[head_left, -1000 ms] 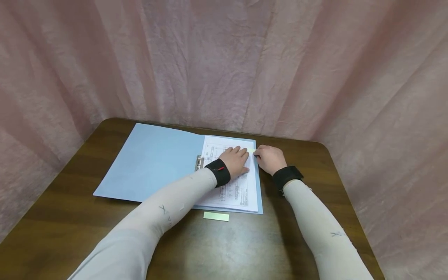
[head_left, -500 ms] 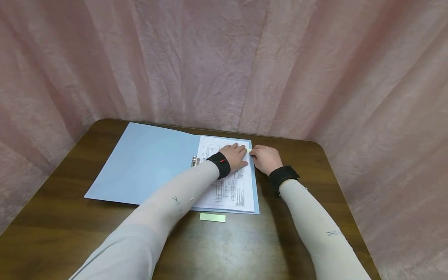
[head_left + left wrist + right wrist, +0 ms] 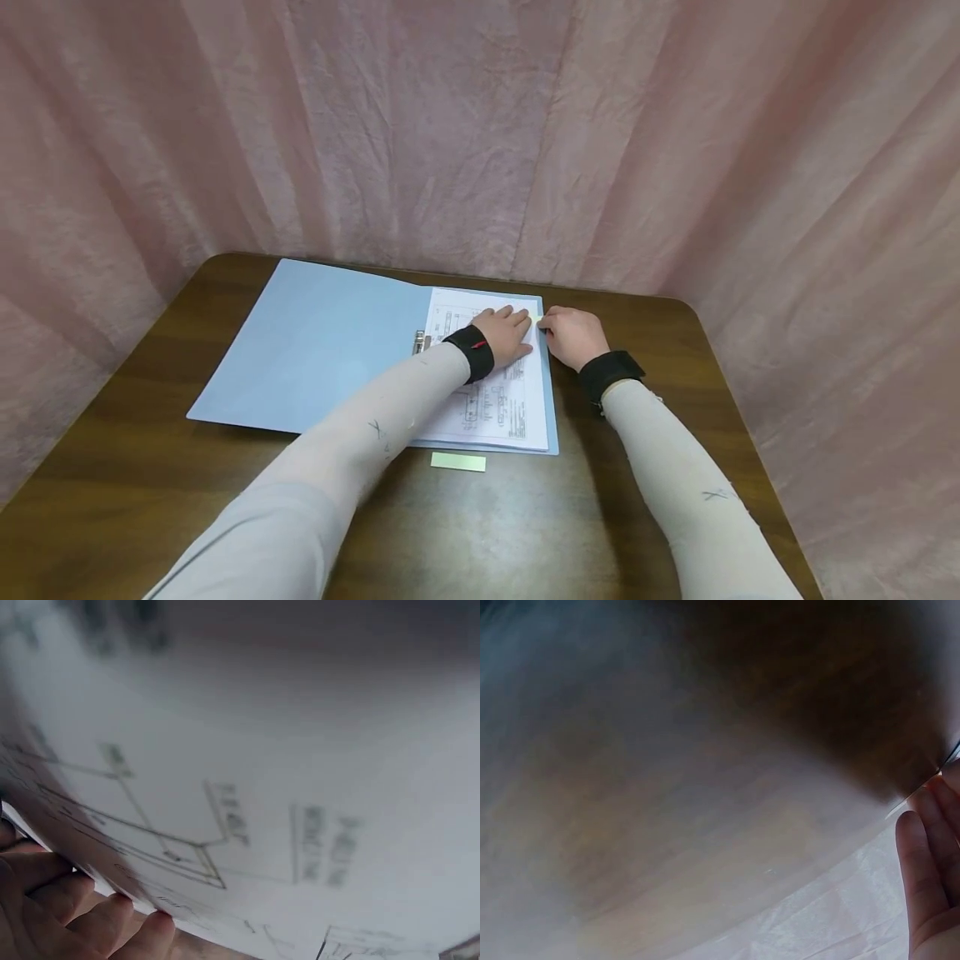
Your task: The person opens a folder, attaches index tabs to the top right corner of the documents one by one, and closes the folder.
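Observation:
A light blue folder (image 3: 322, 342) lies spread on the table, with a stack of printed drawing sheets (image 3: 528, 408) on its right side. My left hand (image 3: 504, 335) rests flat on the upper part of the sheets, fingers extended; in the left wrist view its fingertips (image 3: 154, 930) touch the paper. Just past those fingers, a small pale yellow-green sticky tab (image 3: 534, 317) shows at the sheets' right edge. My right hand (image 3: 576, 335) pinches the tab's outer end between thumb and curled fingers. The pinch is mostly hidden in the right wrist view.
A pale green strip of sticky notes (image 3: 458, 462) lies on the brown wooden table (image 3: 637, 500) below the folder. The folder's metal clip (image 3: 420, 342) stands at the spine, beside my left wrist. A pink curtain (image 3: 465, 150) hangs behind the table's far edge.
The view has shifted slightly. My left hand still lies on the sheets, and its fingers now sit nearer the tab. My right hand stays at the sheets' right edge.

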`<state>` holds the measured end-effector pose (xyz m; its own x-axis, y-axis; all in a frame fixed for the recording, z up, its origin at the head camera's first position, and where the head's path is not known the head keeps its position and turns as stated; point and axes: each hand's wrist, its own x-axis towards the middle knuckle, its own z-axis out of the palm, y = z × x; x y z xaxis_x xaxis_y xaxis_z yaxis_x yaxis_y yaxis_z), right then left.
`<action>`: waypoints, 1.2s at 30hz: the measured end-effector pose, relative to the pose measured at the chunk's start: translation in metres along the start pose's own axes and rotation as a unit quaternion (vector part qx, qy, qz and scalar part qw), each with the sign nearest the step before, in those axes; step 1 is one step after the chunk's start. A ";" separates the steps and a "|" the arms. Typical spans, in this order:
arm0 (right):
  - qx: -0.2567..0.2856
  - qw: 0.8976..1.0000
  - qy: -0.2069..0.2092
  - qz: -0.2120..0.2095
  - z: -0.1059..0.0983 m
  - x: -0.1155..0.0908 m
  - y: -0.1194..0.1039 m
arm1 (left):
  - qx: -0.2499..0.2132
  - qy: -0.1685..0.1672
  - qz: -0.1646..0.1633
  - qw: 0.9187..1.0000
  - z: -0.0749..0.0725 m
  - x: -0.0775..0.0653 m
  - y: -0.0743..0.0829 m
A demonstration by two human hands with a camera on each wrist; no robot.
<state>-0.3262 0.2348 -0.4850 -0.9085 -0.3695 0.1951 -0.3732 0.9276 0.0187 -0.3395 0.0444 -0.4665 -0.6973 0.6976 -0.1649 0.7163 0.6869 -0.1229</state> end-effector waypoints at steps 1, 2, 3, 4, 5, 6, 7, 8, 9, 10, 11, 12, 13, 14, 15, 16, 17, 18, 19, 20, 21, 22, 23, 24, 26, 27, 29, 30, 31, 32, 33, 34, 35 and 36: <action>-0.001 1.000 0.000 0.001 0.000 0.000 0.001 | 0.004 0.001 0.007 1.000 -0.001 -0.002 0.001; -0.002 1.000 -0.001 0.002 0.000 0.000 0.002 | 0.008 0.003 0.013 1.000 -0.002 -0.003 0.002; -0.002 1.000 -0.001 0.003 0.000 0.000 0.002 | 0.010 0.004 0.017 1.000 -0.001 -0.003 0.002; 0.000 1.000 -0.002 0.003 0.000 0.000 0.002 | 0.011 0.005 0.020 1.000 -0.002 -0.004 0.002; 0.000 1.000 -0.003 0.003 0.000 0.000 0.003 | 0.011 0.005 0.021 1.000 -0.001 -0.004 0.002; 0.000 1.000 -0.004 0.002 0.001 0.000 0.002 | 0.009 0.005 0.020 1.000 -0.001 -0.004 0.002; 0.001 1.000 -0.004 0.002 0.001 0.000 0.002 | 0.007 0.006 0.020 1.000 -0.001 -0.004 0.002; 0.000 1.000 -0.005 0.001 0.001 0.000 0.001 | 0.003 0.007 0.019 1.000 -0.001 -0.004 0.002; 0.001 1.000 -0.004 0.000 0.001 0.000 0.001 | 0.000 0.006 0.016 1.000 -0.001 -0.004 0.002; 0.002 1.000 -0.004 -0.002 0.001 0.000 0.000 | -0.005 0.005 0.011 1.000 -0.002 -0.004 0.001; 0.002 1.000 -0.003 -0.003 0.001 -0.001 -0.001 | -0.007 0.003 0.006 1.000 -0.002 -0.003 0.001; 0.003 1.000 -0.002 -0.003 0.001 -0.001 -0.002 | -0.011 0.001 0.001 1.000 -0.002 -0.002 0.001; 0.004 1.000 -0.001 -0.004 0.001 -0.001 -0.002 | -0.016 -0.002 -0.006 1.000 -0.002 -0.001 0.000; 0.004 1.000 -0.001 -0.004 0.001 -0.001 -0.003 | -0.019 -0.006 -0.013 1.000 -0.002 -0.001 0.000; 0.004 1.000 -0.001 -0.004 0.001 -0.002 -0.004 | -0.019 -0.010 -0.019 1.000 -0.002 0.000 -0.001; 0.002 1.000 -0.002 -0.003 0.001 -0.002 -0.004 | -0.018 -0.013 -0.025 0.999 -0.002 0.002 -0.001; 0.002 1.000 -0.002 -0.002 0.001 -0.003 -0.004 | -0.016 -0.015 -0.029 0.999 -0.002 0.003 -0.001; 0.002 1.000 -0.004 0.000 0.001 -0.003 -0.005 | -0.015 -0.016 -0.032 0.999 -0.003 0.003 -0.001; 0.000 1.000 -0.006 0.003 0.001 -0.003 -0.005 | -0.013 -0.017 -0.035 0.999 -0.003 0.004 -0.001; 0.000 1.000 -0.007 0.005 0.001 -0.003 -0.005 | -0.007 -0.017 -0.035 0.999 -0.003 0.004 -0.001; 0.000 1.000 -0.008 0.006 0.001 -0.003 -0.005 | -0.004 -0.017 -0.037 0.999 -0.003 0.004 0.000; 0.000 1.000 -0.009 0.007 0.001 -0.003 -0.005 | -0.003 -0.017 -0.038 0.999 -0.003 0.004 0.000; 0.001 1.000 -0.009 0.007 0.001 -0.003 -0.005 | -0.002 -0.016 -0.038 0.999 -0.002 0.004 0.000; 0.002 1.000 -0.010 0.007 0.001 -0.003 -0.005 | 0.001 -0.016 -0.038 0.999 -0.003 0.004 0.001; 0.001 1.000 -0.008 0.005 0.001 -0.003 -0.004 | 0.005 -0.017 -0.035 0.999 -0.002 0.002 0.002; 0.002 1.000 -0.007 0.005 0.001 -0.003 -0.004 | 0.009 -0.016 -0.031 0.999 -0.002 0.001 0.003; 0.002 1.000 -0.006 0.006 0.000 -0.004 -0.003 | 0.017 -0.016 -0.022 0.999 -0.002 -0.001 0.004; 0.001 1.000 -0.006 0.007 0.000 -0.004 -0.003 | 0.021 -0.015 -0.019 0.999 -0.002 -0.002 0.004; 0.001 1.000 -0.006 0.007 0.001 -0.004 -0.003 | 0.024 -0.014 -0.015 0.999 -0.001 -0.003 0.004; 0.001 1.000 -0.006 0.008 0.001 -0.004 -0.003 | 0.028 -0.013 -0.012 0.999 -0.001 -0.004 0.005; 0.002 1.000 -0.006 0.007 0.001 -0.004 -0.003 | 0.032 -0.012 -0.009 0.999 0.000 -0.005 0.004; 0.002 1.000 -0.006 0.007 0.002 -0.004 -0.003 | 0.033 -0.011 -0.007 0.999 0.001 -0.006 0.004; 0.002 1.000 -0.007 0.006 0.002 -0.004 -0.002 | 0.034 -0.008 -0.006 0.999 0.003 -0.006 0.004; 0.002 1.000 -0.008 0.006 0.003 -0.003 -0.002 | 0.034 -0.008 -0.006 0.999 0.003 -0.006 0.004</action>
<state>-0.3230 0.2340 -0.4887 -0.9159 -0.3590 0.1796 -0.3629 0.9318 0.0119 -0.3322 0.0419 -0.4693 -0.7057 0.6857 -0.1783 0.7084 0.6795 -0.1911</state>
